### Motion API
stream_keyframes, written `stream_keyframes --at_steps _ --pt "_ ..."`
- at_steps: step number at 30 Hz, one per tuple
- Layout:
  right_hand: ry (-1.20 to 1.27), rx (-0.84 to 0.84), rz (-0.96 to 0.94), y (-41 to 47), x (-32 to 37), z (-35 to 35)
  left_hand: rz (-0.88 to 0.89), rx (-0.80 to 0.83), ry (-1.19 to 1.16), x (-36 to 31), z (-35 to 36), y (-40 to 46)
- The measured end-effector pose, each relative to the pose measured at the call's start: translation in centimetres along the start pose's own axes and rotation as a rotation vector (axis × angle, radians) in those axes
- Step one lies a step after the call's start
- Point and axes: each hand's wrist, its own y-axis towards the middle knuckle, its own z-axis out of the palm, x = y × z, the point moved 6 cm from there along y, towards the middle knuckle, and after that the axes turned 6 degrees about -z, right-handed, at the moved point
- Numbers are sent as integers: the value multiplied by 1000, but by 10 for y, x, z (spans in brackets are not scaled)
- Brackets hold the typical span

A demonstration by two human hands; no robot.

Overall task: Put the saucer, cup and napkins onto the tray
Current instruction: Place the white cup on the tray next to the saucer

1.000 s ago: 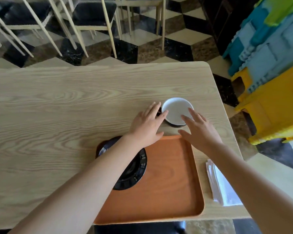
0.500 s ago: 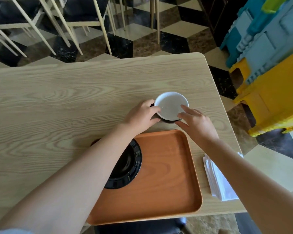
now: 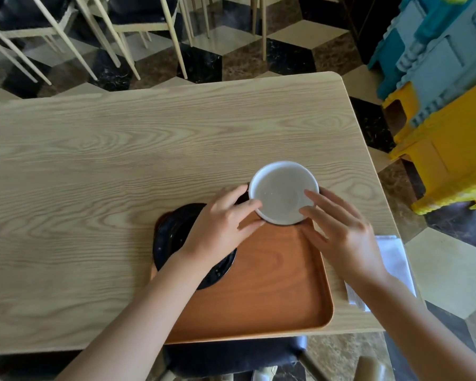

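We looked down on a pale wooden table [image 3: 121,166] with an orange-brown tray [image 3: 272,292] at its near edge. A black saucer [image 3: 171,237] sat on the tray's far left corner, partly covered by our left wrist, its rim reaching slightly past the tray's left edge.

Our two hands met around a cup [image 3: 282,192], white inside and dark outside. It was at the tray's far rim, its near side overlapping that rim, and whether it rested on the table or was raised off it we could not tell. Our left hand [image 3: 220,232] pressed on the cup's left side, thumb and forefinger curled round the wall, the other fingers bent underneath. Our right hand [image 3: 344,232] came in from the right, its fingers [image 3: 313,199] loosely spread, the forefinger lying over the white rim and the others against the near right wall (how firmly it gripped, we could not judge).

The napkins [image 3: 396,259], a white folded stack, lay on the table just right of the tray, near the table's right edge and half hidden by our right forearm.

Beyond the table stood pale-legged chairs [image 3: 138,20] on a chequered floor [image 3: 259,59], and at the far right some yellow and blue plastic stools [image 3: 445,111] stood stacked.
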Motion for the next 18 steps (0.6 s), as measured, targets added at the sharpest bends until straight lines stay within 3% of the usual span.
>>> stream_keyframes --at_steps 11,18 --pt "11 36 26 -39 -2 22 -27 118 -4 3 32 -29" --pt "0 33 40 -37 -8 26 -27 108 -2 4 36 -24"
